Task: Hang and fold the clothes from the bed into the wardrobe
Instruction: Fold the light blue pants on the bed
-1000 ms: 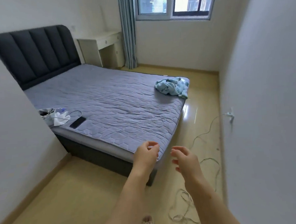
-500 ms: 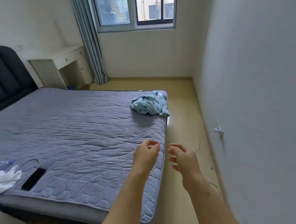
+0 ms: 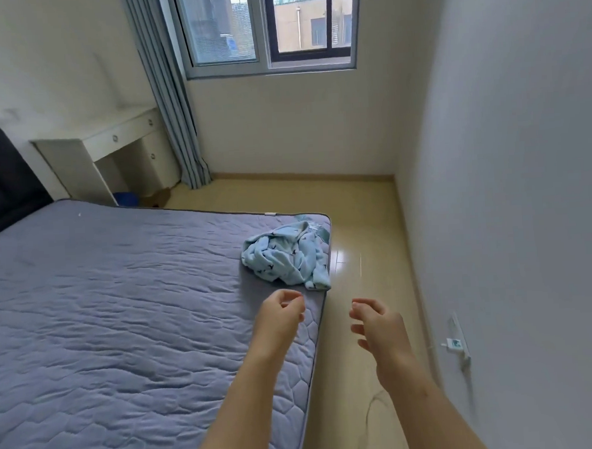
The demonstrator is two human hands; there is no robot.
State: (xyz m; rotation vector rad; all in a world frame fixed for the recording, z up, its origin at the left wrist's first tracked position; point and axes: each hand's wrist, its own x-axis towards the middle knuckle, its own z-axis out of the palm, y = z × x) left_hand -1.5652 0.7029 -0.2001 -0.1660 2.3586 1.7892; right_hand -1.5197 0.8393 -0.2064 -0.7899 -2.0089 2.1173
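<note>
A crumpled light-blue garment (image 3: 287,255) with small dark prints lies at the far right corner of the bed (image 3: 120,302), which has a grey-purple quilted cover. My left hand (image 3: 280,319) hovers over the bed's right edge just short of the garment, fingers loosely curled and holding nothing. My right hand (image 3: 378,323) hangs over the floor beside the bed, fingers loosely bent, holding nothing. No wardrobe is in view.
A strip of wooden floor (image 3: 364,255) runs between the bed and the right wall. A wall socket with a plugged-in charger (image 3: 457,343) sits low on that wall. A white desk (image 3: 112,148), a grey curtain (image 3: 172,110) and a window (image 3: 267,26) stand at the back.
I have moved forward along the bed's right side, so the blue garment is much closer. Both hands stay raised in front and hold nothing.
</note>
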